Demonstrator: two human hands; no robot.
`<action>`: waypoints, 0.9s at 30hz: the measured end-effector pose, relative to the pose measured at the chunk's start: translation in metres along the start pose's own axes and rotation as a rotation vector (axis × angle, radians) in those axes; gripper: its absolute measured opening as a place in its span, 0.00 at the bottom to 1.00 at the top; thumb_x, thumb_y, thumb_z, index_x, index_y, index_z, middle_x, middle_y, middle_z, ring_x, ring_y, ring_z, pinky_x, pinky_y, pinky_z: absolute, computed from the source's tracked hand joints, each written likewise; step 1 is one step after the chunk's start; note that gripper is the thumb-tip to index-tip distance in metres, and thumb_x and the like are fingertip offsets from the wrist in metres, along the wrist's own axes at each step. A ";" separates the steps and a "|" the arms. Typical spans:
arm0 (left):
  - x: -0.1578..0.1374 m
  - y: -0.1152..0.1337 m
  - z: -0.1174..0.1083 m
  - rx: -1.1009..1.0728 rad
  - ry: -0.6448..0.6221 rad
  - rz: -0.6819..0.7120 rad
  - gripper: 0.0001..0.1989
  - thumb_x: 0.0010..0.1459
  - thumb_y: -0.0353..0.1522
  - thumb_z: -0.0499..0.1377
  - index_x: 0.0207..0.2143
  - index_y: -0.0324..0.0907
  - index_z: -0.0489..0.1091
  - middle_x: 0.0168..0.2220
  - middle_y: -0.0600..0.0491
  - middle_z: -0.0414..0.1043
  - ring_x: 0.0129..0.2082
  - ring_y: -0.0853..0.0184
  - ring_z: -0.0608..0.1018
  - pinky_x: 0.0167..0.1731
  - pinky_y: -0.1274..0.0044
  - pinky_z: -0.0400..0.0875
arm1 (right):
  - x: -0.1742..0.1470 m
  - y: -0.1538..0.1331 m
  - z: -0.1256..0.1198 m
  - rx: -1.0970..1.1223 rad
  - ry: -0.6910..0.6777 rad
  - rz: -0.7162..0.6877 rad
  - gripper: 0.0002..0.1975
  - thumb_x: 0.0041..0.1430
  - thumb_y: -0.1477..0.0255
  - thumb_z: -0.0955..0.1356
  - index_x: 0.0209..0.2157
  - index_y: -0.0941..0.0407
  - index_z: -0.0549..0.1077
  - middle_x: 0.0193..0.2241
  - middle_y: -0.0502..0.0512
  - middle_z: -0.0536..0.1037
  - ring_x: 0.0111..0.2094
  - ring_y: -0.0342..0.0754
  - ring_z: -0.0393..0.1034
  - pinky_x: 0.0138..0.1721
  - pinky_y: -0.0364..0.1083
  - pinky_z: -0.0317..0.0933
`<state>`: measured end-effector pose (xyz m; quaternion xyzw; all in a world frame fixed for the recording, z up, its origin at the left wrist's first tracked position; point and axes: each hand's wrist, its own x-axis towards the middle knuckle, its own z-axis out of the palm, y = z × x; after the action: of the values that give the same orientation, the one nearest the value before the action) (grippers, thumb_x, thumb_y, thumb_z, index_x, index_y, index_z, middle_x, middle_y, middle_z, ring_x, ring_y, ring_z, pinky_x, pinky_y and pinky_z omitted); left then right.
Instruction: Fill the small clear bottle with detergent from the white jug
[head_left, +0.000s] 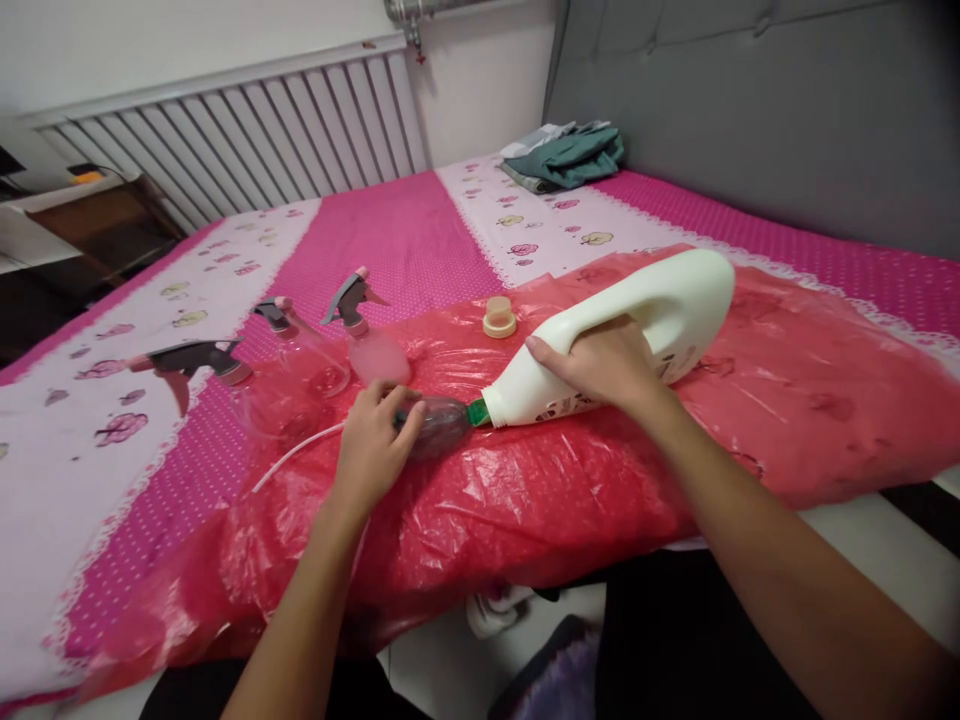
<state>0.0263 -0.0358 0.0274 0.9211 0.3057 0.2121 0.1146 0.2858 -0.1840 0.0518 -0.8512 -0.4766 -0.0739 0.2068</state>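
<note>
My right hand is wrapped round the handle of a pale green-white detergent jug. The jug lies tilted, with its uncapped mouth pointing left. A green connector sits at that mouth, joined to a translucent grey squeeze bulb of what looks like a hand siphon pump. The bulb's left end is in my left hand, whose fingers are closed round it. A thin white tube runs out leftward from there. Behind the jug's mouth stands a cream cap.
Beyond my left hand are a spray bottle with pink liquid, a clear spray bottle and another spray bottle at the left. Red plastic sheeting covers the bed's near edge. Folded clothes lie near the grey headboard.
</note>
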 end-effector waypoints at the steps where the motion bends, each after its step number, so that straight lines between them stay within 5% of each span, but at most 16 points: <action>1: -0.001 0.001 0.001 0.034 0.029 0.008 0.17 0.70 0.43 0.50 0.43 0.44 0.75 0.48 0.46 0.71 0.50 0.55 0.74 0.55 0.62 0.67 | 0.000 0.000 0.000 -0.002 -0.002 -0.002 0.36 0.64 0.43 0.56 0.38 0.57 0.81 0.43 0.65 0.82 0.51 0.65 0.73 0.54 0.57 0.63; 7: -0.006 0.009 0.000 0.156 0.075 0.010 0.19 0.71 0.42 0.48 0.46 0.46 0.77 0.42 0.47 0.72 0.44 0.55 0.74 0.50 0.62 0.68 | -0.001 -0.002 -0.002 0.004 0.001 -0.003 0.37 0.64 0.43 0.56 0.40 0.58 0.81 0.46 0.66 0.82 0.53 0.67 0.72 0.55 0.59 0.62; 17: -0.018 0.017 0.006 0.264 0.046 -0.048 0.21 0.73 0.40 0.43 0.56 0.44 0.71 0.48 0.43 0.72 0.51 0.52 0.72 0.54 0.59 0.63 | -0.002 -0.002 -0.003 -0.011 -0.034 0.019 0.36 0.64 0.44 0.56 0.40 0.58 0.81 0.44 0.67 0.82 0.52 0.68 0.73 0.54 0.60 0.63; 27: -0.023 0.018 0.016 0.215 0.112 -0.067 0.20 0.72 0.38 0.45 0.51 0.39 0.73 0.48 0.42 0.72 0.47 0.53 0.71 0.51 0.60 0.64 | 0.002 0.003 -0.002 -0.100 -0.176 0.051 0.41 0.64 0.44 0.51 0.42 0.61 0.80 0.46 0.71 0.80 0.54 0.71 0.71 0.56 0.62 0.62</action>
<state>0.0255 -0.0652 0.0121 0.9041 0.3632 0.2252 0.0049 0.2893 -0.1845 0.0536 -0.8756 -0.4667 -0.0173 0.1233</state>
